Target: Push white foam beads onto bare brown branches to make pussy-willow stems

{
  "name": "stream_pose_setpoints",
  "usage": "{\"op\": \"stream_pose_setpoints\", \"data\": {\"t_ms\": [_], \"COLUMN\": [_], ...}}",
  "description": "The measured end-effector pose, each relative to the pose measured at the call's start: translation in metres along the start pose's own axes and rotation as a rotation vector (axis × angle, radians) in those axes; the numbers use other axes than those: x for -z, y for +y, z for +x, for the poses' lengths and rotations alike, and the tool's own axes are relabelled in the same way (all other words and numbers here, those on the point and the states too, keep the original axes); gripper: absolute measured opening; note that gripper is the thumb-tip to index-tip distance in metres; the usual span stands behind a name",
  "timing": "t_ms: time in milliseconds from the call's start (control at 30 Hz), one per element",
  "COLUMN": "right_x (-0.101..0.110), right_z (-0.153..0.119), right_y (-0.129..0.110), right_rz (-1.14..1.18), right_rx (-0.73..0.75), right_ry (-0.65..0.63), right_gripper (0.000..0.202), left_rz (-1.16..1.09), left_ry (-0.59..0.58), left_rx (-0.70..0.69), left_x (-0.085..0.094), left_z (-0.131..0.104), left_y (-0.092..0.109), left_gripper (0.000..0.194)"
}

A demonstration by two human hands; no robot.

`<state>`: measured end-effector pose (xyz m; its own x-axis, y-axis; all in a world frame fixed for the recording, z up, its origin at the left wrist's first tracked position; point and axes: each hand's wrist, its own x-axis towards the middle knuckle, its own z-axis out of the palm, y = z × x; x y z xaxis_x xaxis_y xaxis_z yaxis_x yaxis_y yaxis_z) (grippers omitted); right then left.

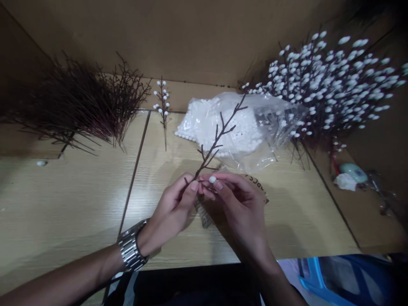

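Note:
My left hand [178, 197] pinches the lower part of a bare brown artificial twig [218, 138], which slants up to the right with several short side stems. Between the thumb and fingers of my right hand [240, 202] is a small white berry [212, 179], held at the end of a low side stem beside my left fingertips. Whether the berry sits on the stem I cannot tell. Behind the twig lies a clear plastic bag [270, 127] full of loose white berries [236, 131]. A twig with white berries [163, 102] lies to its left.
A heap of bare brown twigs [86, 102] is at the left, a big bunch of berried twigs [328, 80] at the right. One loose berry [41, 163] lies far left. Printed brown paper [256, 182] is under my hands. A blue plastic stool [318, 276] stands below the table edge.

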<state>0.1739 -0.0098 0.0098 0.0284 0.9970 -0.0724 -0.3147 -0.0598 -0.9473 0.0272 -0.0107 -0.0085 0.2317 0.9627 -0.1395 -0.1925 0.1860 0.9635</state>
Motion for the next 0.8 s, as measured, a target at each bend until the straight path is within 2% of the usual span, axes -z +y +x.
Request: {"op": "stream_pose_setpoints", "data": {"t_ms": [133,333,500,800], "right_x": [0.000,-0.002,-0.002,-0.005], "right_z": [0.000,0.000,-0.002,-0.006], "right_y": [0.001,0.003,0.003,-0.001], "right_rz": [-0.012,-0.013,-0.023,-0.197], "right_rx": [0.004,0.020,0.020,0.089], "right_ry": [0.009,-0.004,0.002,0.083], "right_gripper": [0.013,0.016,0.016,0.016], "left_rz": [-0.029,0.024,0.082,0.143], "left_ry": [-0.016,-0.008,-0.007,-0.029], "left_rx": [0.049,-0.064,-0.065,-0.052], "left_x": [0.000,0.002,0.001,0.002], "left_z": [0.001,0.001,0.002,0.002], "left_y": [-0.001,-0.003,0.001,0.008], "left_gripper": [0.028,0.026,0.026,0.026]}}
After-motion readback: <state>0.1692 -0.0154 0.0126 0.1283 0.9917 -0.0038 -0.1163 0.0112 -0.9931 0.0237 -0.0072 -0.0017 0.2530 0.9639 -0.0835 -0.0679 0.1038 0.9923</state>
